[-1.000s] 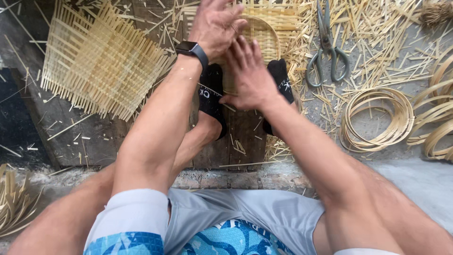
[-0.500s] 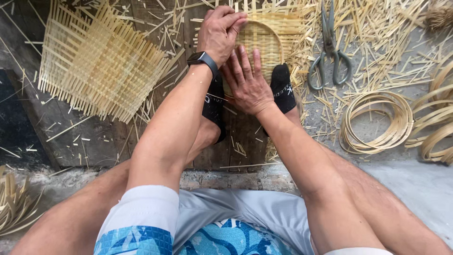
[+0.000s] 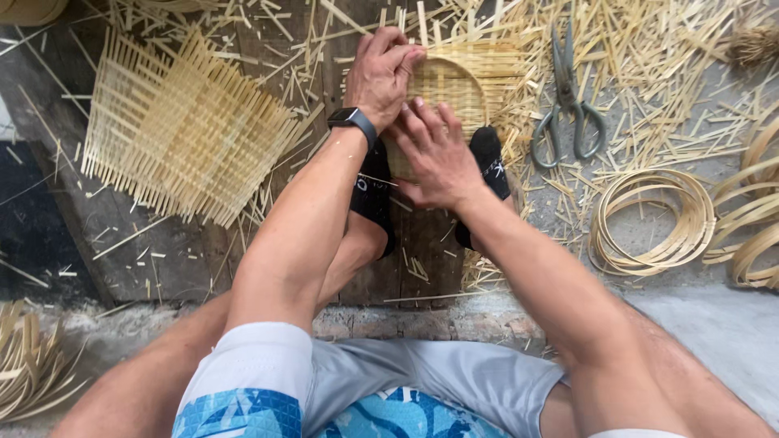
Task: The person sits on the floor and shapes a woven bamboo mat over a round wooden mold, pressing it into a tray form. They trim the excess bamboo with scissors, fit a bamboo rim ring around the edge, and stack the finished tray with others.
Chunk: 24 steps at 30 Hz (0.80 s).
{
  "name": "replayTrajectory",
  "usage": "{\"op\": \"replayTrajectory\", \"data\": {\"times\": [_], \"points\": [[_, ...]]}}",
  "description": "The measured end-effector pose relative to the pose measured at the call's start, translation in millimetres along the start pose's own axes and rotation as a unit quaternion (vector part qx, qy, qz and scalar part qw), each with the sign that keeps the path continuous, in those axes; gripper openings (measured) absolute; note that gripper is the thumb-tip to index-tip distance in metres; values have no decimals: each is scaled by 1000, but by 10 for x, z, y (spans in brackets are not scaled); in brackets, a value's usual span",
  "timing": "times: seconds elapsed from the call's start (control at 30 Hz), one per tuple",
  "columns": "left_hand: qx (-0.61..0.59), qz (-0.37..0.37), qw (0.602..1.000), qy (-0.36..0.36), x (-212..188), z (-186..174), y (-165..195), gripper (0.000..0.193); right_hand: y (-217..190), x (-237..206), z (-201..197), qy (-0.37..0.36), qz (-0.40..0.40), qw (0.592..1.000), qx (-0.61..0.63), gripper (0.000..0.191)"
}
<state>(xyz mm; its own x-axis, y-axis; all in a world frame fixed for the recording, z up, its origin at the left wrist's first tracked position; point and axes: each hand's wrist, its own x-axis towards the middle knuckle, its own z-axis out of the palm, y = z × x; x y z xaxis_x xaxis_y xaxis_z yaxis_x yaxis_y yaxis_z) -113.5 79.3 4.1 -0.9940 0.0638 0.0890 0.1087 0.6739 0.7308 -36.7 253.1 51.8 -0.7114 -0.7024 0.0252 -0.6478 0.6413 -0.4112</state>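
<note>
Right hand (image 3: 438, 154) lower on woven basket (image 3: 462, 77) than before

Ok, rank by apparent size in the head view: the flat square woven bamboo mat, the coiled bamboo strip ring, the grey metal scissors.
1. Flat square woven bamboo mat, clearly largest.
2. Coiled bamboo strip ring.
3. Grey metal scissors, smallest in area, though about as long as the ring is wide.

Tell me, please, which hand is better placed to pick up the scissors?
Probably the right hand: it lies flat on the woven basket, on the side nearer the scissors. The left hand grips the basket's far edge, further from them, with the right hand in between.
</note>
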Motion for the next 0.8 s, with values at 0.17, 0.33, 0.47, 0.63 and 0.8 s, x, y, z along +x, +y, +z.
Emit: {"op": "replayTrajectory", "data": {"times": [0.17,0.33,0.47,0.63,0.8], "points": [[-111,-117,983,-89,114,9,-56,29,665,464,-212,56,196,978,33,42],[-212,-165,962,-55,159,11,-49,27,904,729,88,-41,390,905,165,71],[-197,-193,959,-70,210,-21,7,26,872,726,39,-89,406,890,185,67],[-111,-169,972,-120,171,-130,80,38,937,370,-569,99,293,932,190,50],[-180,25,971,-154,128,-433,473,48,1224,-771,-2200,-176,388,904,-32,51]]}}
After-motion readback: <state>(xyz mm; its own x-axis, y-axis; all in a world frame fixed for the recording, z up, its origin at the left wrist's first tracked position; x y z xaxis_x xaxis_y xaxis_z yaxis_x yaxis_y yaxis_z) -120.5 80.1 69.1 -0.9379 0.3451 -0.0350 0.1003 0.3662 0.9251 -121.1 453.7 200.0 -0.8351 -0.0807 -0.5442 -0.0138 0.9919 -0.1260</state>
